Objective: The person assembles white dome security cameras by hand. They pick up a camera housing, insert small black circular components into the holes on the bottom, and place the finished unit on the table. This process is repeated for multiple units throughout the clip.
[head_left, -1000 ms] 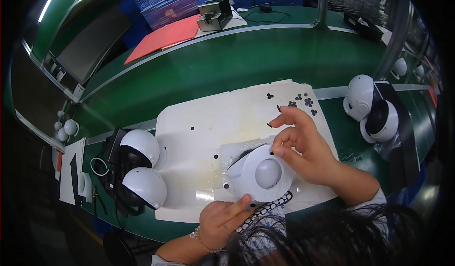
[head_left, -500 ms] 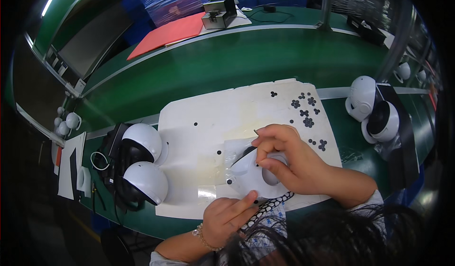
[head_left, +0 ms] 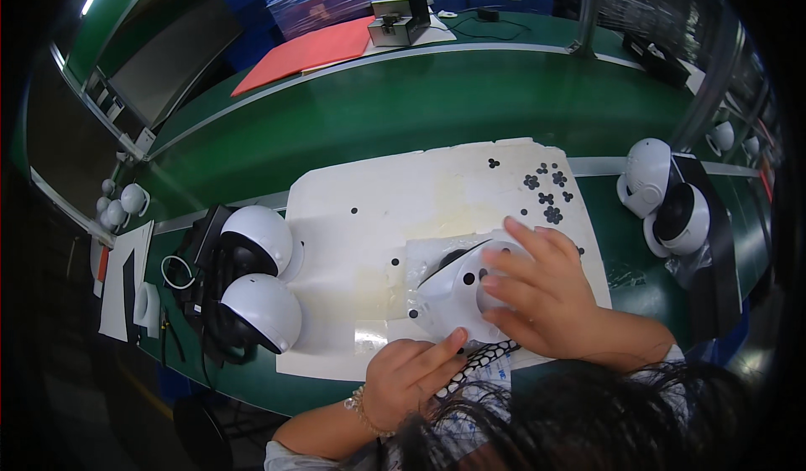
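A white, round-headed camera (head_left: 449, 299) with a dark front lies tilted on clear plastic film (head_left: 417, 279) on the white mat. Black round pads (head_left: 468, 279) show on its white base. Over the base's right side my right hand (head_left: 537, 290) is open, its fingers spread and slightly smeared by motion, with nothing visible in them. My left hand (head_left: 411, 383) is closed at the near edge of the base, fingertips against it; its thumb is partly hidden. Beneath those fingers runs a black-and-white honeycomb-patterned sheet (head_left: 478, 360).
Loose black pads and clusters of them (head_left: 552, 215) are scattered over the mat (head_left: 336, 253), mostly far right. Two white cameras (head_left: 262, 311) with black cables stand left; two more (head_left: 680, 219) stand right. A metal box (head_left: 397, 22) and a red sheet (head_left: 311, 55) lie beyond the green panel.
My right hand has opened from a pinch and moved slightly right. The small dark piece at its fingertips no longer shows there. The left hand keeps its place at the base.
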Motion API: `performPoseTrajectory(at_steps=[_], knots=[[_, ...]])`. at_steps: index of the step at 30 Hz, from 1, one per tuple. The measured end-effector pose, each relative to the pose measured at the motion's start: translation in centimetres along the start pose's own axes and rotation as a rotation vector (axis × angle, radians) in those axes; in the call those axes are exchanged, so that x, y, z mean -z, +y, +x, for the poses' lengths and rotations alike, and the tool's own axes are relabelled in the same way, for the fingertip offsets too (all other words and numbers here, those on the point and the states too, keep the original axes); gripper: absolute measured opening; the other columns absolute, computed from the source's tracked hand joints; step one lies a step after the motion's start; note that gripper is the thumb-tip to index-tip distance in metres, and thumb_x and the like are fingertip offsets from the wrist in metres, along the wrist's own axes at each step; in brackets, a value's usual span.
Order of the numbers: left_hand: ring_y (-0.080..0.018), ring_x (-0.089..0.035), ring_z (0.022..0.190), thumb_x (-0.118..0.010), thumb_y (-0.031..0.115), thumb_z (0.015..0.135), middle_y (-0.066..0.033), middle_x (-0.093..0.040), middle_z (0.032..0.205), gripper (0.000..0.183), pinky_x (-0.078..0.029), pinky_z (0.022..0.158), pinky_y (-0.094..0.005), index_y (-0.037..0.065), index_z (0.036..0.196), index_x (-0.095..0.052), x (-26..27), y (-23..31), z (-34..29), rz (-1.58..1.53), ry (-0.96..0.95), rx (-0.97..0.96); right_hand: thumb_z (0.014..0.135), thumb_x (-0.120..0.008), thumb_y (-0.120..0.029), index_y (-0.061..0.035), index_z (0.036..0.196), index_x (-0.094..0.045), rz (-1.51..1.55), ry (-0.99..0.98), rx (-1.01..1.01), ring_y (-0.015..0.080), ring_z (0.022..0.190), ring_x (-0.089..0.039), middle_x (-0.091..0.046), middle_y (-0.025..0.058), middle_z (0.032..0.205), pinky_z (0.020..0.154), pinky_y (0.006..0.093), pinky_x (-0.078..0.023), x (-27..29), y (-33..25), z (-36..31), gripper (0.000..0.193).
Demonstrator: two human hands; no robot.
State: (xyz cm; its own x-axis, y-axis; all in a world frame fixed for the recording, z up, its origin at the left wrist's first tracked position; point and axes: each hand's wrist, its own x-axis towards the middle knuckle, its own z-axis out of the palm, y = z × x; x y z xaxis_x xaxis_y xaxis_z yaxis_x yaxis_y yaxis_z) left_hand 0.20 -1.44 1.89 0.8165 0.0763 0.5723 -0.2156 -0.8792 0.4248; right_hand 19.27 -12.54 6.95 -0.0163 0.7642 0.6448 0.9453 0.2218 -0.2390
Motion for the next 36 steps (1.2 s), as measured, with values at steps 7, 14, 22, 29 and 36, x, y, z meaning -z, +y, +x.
performPoseTrajectory(at_steps=[7, 14, 22, 29, 36], knots=[[-0.0206, -0.059, 0.068, -0.069, 0.007, 0.061, -0.0123, -0.053, 0.120, 0.026, -0.045, 0.057, -0.0301, 0.002, 0.086, -0.063, -0.9, -0.2, -0.1, -0.077, 0.073, 0.028, 0.078, -0.062, -0.015, -0.0126, 0.083, -0.061, 0.399, -0.104, -0.236, 0.0396, 0.129, -0.017, -0.033, 0.0143, 0.135, 0.102, 0.0444, -0.017, -0.2, 0.2, -2.9, 0.005], [-0.0206, -0.057, 0.063, -0.072, 0.008, 0.061, -0.0123, -0.052, 0.122, 0.022, -0.044, 0.056, -0.0291, 0.002, 0.080, -0.063, -1.2, 0.0, 0.0, -0.077, 0.121, 0.010, 0.080, -0.060, -0.015, -0.0125, 0.081, -0.060, 0.478, -0.142, -0.293, 0.0392, 0.131, -0.014, -0.032, 0.0142, 0.136, 0.102, 0.0449, -0.014, -0.6, -0.1, -3.0, 0.003], [-0.0187, -0.056, 0.060, -0.073, 0.007, 0.060, -0.0116, -0.053, 0.121, 0.022, -0.042, 0.054, -0.0288, 0.002, 0.078, -0.063, -1.3, 0.1, 0.1, -0.055, 0.137, 0.028, 0.080, -0.061, -0.016, -0.0123, 0.080, -0.060, 0.459, -0.154, -0.274, 0.0387, 0.131, -0.014, -0.032, 0.0141, 0.136, 0.103, 0.0454, -0.014, -0.7, 0.0, -3.0, 0.004], [-0.0170, -0.057, 0.061, -0.074, 0.006, 0.059, -0.0101, -0.054, 0.120, 0.019, -0.041, 0.054, -0.0281, 0.003, 0.074, -0.062, -1.4, 0.2, 0.2, -0.055, 0.157, 0.043, 0.079, -0.062, -0.017, -0.0127, 0.080, -0.061, 0.489, -0.133, -0.303, 0.0391, 0.130, -0.014, -0.034, 0.0141, 0.135, 0.102, 0.0461, -0.015, -0.8, -0.1, -3.0, 0.005], [-0.0172, -0.057, 0.062, -0.073, 0.006, 0.060, -0.0102, -0.054, 0.120, 0.018, -0.042, 0.055, -0.0281, 0.002, 0.073, -0.061, -1.5, 0.3, 0.3, -0.042, 0.174, 0.049, 0.077, -0.064, -0.024, -0.0185, 0.087, -0.061, 0.043, 0.028, 0.018, 0.0279, 0.119, -0.037, -0.044, 0.0082, 0.128, 0.096, 0.0424, -0.021, -1.5, 0.3, -4.4, 0.012]])
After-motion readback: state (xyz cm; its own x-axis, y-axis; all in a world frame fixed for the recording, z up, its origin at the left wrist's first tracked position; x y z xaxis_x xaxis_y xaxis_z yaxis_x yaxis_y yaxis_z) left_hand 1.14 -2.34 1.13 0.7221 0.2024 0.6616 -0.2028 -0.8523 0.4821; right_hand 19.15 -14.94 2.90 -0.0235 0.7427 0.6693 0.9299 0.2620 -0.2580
